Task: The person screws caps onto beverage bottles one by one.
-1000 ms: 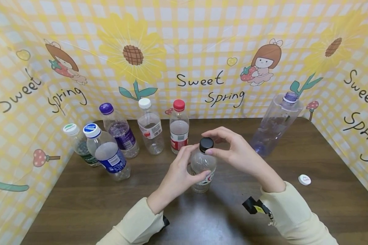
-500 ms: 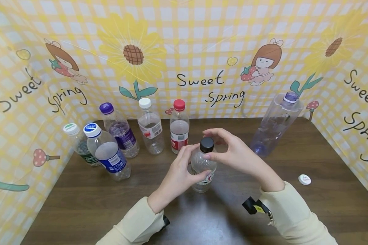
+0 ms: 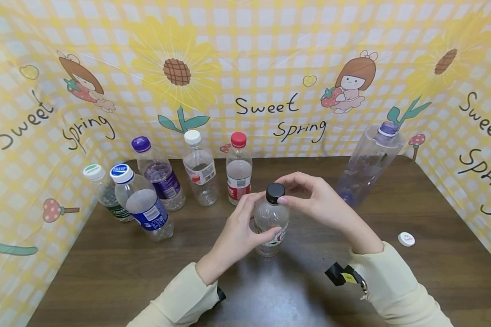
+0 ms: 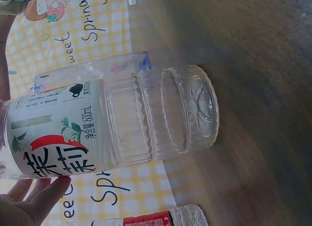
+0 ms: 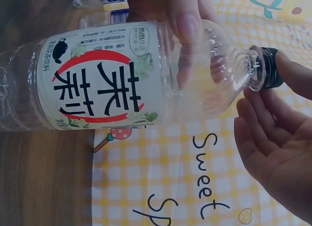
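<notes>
In the head view a clear plastic bottle with a black cap stands upright on the table. My left hand grips its upper body, the thumb in front and the fingers behind. At the bottle's top, my right hand pinches the black cap between thumb and fingers. The right wrist view shows the thumb against the cap, which sits on the neck, and several bent fingers around its other side. The left wrist view shows a pale green label with flowers and the bottle's clear ribbed base.
Left and behind stand capped bottles: green-labelled, blue-labelled, purple-capped, white-capped, red-capped. A large capless purplish bottle stands back right. A loose white cap lies right on the brown table. Checkered cloth surrounds it.
The right thumb slipped slightly lower and left on the cap, then came back up to its side. The right wrist has shifted slightly right. The left hand keeps its hold; the bottle stays in place.
</notes>
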{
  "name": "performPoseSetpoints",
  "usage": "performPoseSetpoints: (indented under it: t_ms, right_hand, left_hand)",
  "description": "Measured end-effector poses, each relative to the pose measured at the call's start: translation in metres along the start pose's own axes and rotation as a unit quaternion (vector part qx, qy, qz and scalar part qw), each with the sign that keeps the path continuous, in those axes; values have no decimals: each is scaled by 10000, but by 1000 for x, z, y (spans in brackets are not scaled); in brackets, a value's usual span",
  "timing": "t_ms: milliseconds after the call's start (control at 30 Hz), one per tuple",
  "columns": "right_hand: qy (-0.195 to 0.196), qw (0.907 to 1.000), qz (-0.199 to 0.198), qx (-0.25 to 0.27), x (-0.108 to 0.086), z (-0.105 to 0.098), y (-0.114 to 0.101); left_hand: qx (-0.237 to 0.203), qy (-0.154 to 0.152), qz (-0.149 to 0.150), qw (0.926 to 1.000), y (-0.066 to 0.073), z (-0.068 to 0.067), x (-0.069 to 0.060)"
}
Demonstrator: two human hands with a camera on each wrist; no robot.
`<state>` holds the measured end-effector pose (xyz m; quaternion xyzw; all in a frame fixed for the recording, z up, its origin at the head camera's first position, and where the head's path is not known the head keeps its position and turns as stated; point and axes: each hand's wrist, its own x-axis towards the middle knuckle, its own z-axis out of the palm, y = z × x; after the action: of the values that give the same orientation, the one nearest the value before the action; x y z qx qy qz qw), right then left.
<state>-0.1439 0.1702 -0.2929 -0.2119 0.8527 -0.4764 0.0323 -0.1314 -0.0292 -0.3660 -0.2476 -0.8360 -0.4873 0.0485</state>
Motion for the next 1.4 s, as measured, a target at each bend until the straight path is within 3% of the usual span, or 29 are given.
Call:
performPoseSetpoints:
  t_ms: [167, 400, 500, 800, 1000, 1067, 1267, 1400]
  right_hand:
    - [218, 9996, 131, -148, 2, 5, -2]
    - [-573, 9961, -659, 148, -1, 2, -2]
    - [-668, 9949, -685, 307, -1, 0, -1]
    - [-58, 9996, -273, 89, 0, 1, -2]
    - [293, 9996, -10, -14, 2, 7, -3]
    - [196, 9998, -63, -23, 3, 8, -3]
    - [-443, 9963, -717, 161, 0, 5, -1]
    - [-422, 9962, -727, 224, 0, 2, 0]
  left_hand:
    - [9, 33, 18, 10000, 0, 0, 0]
    - [24, 35, 11, 10000, 2, -1, 1]
    - [17, 10, -18, 10000, 2, -2, 1]
    - [-27, -121, -140, 9998, 1, -2, 1]
    - [-52, -47, -47, 10000, 2, -2, 1]
    - [-40, -20, -15, 10000, 2, -1, 1]
    - [11, -32, -14, 10000, 1, -1, 2]
    - [-36, -51, -66, 10000, 2, -2, 2]
